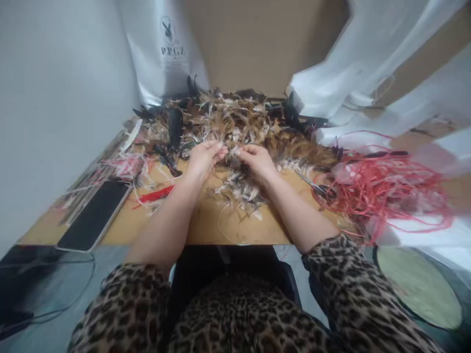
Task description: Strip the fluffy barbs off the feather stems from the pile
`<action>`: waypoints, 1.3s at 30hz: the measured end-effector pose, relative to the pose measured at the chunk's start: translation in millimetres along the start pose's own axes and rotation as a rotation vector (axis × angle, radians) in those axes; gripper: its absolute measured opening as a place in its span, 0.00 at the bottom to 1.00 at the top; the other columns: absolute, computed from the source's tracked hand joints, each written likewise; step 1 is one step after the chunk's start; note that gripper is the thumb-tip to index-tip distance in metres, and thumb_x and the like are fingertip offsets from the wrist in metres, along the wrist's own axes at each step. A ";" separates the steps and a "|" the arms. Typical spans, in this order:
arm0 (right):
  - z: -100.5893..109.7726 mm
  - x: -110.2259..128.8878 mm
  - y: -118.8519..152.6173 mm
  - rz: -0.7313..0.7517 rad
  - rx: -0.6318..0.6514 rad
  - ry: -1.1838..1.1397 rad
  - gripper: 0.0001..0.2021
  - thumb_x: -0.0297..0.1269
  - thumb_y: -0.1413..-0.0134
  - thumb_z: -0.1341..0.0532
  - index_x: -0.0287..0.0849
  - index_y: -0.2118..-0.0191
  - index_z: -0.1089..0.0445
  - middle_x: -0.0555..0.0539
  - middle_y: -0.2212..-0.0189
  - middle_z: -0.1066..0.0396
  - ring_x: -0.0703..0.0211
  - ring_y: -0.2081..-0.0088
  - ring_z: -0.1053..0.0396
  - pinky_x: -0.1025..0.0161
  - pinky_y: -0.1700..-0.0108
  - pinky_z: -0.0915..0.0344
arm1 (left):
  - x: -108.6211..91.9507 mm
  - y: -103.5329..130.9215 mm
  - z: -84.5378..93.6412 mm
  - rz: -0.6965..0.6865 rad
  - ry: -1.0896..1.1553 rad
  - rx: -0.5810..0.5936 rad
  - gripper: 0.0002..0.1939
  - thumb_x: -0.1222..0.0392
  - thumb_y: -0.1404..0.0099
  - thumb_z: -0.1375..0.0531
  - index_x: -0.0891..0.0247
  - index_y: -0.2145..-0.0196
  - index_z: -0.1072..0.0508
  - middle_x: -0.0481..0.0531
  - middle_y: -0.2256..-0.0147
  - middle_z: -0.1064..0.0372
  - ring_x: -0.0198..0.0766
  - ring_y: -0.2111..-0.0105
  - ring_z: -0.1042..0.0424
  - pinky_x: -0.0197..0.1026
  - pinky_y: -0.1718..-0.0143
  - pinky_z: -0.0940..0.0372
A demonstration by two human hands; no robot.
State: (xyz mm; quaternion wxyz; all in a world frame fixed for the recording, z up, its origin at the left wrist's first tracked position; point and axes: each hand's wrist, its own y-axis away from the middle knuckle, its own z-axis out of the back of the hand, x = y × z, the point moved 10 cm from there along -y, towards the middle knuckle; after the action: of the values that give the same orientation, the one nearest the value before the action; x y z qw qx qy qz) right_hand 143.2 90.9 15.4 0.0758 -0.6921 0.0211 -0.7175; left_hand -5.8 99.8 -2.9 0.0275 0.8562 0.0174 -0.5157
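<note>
Tan tabletop [206, 220], heaped brown feathers [235, 117], pale wall [66, 73]

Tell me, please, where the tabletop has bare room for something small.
Along the near edge of the table: between the forearms, nearer than the loose fluff, and between the phone and left forearm. Feathers crowd the area beyond the left hand and right hand; red strands crowd the right side.

Blur is obscuring whether the left hand [203, 159] and right hand [259, 163] are pinching feathers [235, 122]. By the table's [209, 225] right edge, red strings [382, 191] are smearing. The bag's [147, 54] smallest print is blurring; the bottom border is cropping both sleeves [127, 304].
</note>
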 end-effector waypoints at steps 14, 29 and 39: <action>-3.2 0.7 4.0 0.019 -0.095 -0.236 0.12 0.41 0.65 0.34 0.38 0.74 0.32 0.53 0.76 0.32 0.70 0.74 0.37 0.70 0.70 0.40 | 8.9 15.4 -23.5 0.049 -0.028 0.108 0.06 0.68 0.49 0.37 0.72 0.71 0.30 0.52 0.77 0.29 0.27 0.78 0.30 0.28 0.74 0.35; 2.3 0.7 -5.1 0.049 0.040 -0.096 0.14 0.43 0.66 0.34 0.38 0.79 0.35 0.54 0.82 0.36 0.71 0.78 0.42 0.70 0.73 0.43 | 22.8 22.2 -30.2 0.194 -0.207 0.272 0.09 0.64 0.49 0.36 0.72 0.70 0.27 0.56 0.73 0.27 0.29 0.77 0.29 0.28 0.77 0.35; 2.6 5.5 -5.2 0.126 0.050 0.075 0.12 0.40 0.62 0.36 0.37 0.71 0.30 0.50 0.75 0.30 0.67 0.74 0.37 0.67 0.67 0.39 | 11.0 16.7 -20.9 0.133 -0.235 0.202 0.10 0.62 0.49 0.36 0.71 0.71 0.28 0.56 0.72 0.27 0.28 0.77 0.29 0.27 0.77 0.36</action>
State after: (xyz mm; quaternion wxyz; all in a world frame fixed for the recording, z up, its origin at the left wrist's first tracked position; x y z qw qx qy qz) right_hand 145.1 95.5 21.7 0.1370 -0.6601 0.0495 -0.7369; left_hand 18.8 84.5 -2.4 -0.0229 0.7876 -0.0946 -0.6085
